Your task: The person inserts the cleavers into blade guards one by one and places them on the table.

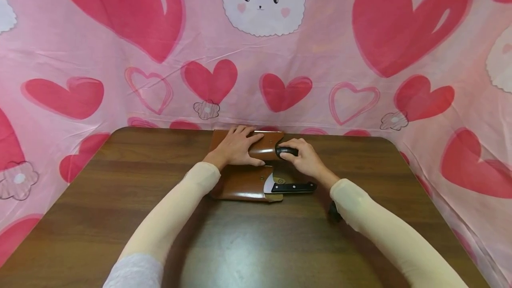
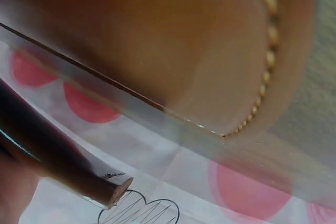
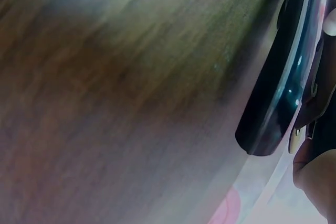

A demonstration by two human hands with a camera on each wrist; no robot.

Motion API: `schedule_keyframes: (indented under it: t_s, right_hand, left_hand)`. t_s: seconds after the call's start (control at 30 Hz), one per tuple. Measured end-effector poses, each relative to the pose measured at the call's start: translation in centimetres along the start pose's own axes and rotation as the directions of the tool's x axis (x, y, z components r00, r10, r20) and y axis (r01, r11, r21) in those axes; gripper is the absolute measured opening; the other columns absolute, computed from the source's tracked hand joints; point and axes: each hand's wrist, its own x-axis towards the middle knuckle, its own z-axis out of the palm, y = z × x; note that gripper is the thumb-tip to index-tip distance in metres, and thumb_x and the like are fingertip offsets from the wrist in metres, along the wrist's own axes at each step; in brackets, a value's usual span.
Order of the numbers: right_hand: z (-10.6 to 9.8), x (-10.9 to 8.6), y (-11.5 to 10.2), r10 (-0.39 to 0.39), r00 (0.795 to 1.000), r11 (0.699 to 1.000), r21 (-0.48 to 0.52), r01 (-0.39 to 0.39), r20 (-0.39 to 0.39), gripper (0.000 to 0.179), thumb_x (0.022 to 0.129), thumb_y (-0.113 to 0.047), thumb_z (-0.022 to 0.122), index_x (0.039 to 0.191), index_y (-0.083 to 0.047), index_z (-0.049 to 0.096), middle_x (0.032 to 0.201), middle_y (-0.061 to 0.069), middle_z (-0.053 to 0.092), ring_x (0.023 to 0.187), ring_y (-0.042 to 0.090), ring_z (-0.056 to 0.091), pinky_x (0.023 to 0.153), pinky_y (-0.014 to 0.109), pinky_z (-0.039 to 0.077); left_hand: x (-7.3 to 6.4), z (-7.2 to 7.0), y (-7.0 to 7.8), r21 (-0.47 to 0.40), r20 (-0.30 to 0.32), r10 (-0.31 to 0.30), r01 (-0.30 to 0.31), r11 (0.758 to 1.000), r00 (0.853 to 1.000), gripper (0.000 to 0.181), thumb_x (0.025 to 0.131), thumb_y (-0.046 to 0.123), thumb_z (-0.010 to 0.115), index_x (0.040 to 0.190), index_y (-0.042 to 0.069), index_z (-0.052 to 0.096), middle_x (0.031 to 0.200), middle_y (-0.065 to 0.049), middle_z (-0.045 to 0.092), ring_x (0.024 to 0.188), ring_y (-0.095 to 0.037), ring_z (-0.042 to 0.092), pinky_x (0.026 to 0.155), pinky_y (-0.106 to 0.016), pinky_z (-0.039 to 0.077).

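Observation:
In the head view my left hand (image 1: 239,146) lies spread over a brown leather sheath (image 1: 267,149) at the table's far edge. My right hand (image 1: 305,159) grips the black handle (image 1: 289,150) of a knife at that sheath's right end. The held knife's blade is hidden. Just in front lies a second brown sheath (image 1: 242,185). From its right end comes another knife (image 1: 294,187), with a riveted black handle and a strip of pale blade showing. Stitched brown leather (image 2: 173,40) fills much of the left wrist view. A black handle (image 3: 278,77) stands out in the right wrist view.
The brown wooden table (image 1: 248,243) has rounded far corners. A pink cloth (image 1: 256,52) with hearts hangs right behind and around it. Beneath the right forearm is a small black object (image 1: 334,211), partly hidden by the sleeve.

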Motion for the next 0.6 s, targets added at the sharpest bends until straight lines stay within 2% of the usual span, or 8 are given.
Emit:
schedule_keyframes:
  t_s: [0.17, 0.33, 0.6]
  right_hand:
    - [0.17, 0.16, 0.32, 0.024, 1.0, 1.0, -0.004, -0.024, 0.006, 0.028, 0.09, -0.009, 0.077, 0.117, -0.002, 0.074, 0.114, 0.012, 0.071, 0.1, 0.028, 0.056, 0.088, 0.043, 0.044]
    - [0.24, 0.3, 0.65, 0.085, 0.995, 0.996, 0.014, -0.085, 0.043, 0.029, 0.091, -0.01, 0.076, 0.118, 0.0, 0.073, 0.117, 0.015, 0.071, 0.099, 0.03, 0.054, 0.085, 0.041, 0.041]
    - [-0.05, 0.96, 0.87, 0.163, 0.977, 0.984, 0.056, -0.172, 0.137, 0.032, 0.092, -0.01, 0.074, 0.122, 0.002, 0.07, 0.116, 0.019, 0.069, 0.088, 0.026, 0.06, 0.075, 0.033, 0.05]
  left_hand:
    - [0.37, 0.35, -0.27, -0.024, -0.022, 0.003, -0.004, 1.0, 1.0, 0.095, 0.076, 0.077, 0.066, 0.151, 0.021, 0.051, 0.15, -0.014, 0.045, 0.139, -0.034, 0.036, 0.113, -0.056, 0.025]
    - [0.6, 0.56, -0.37, -0.033, -0.04, 0.022, -0.023, 0.999, 0.999, 0.091, 0.076, 0.074, 0.069, 0.148, 0.02, 0.056, 0.144, -0.013, 0.049, 0.135, -0.033, 0.038, 0.111, -0.055, 0.027]
    - [0.79, 0.78, -0.45, -0.047, -0.02, 0.016, -0.017, 0.999, 1.0, 0.087, 0.077, 0.071, 0.07, 0.146, 0.02, 0.058, 0.144, -0.014, 0.049, 0.133, -0.033, 0.038, 0.11, -0.054, 0.029]
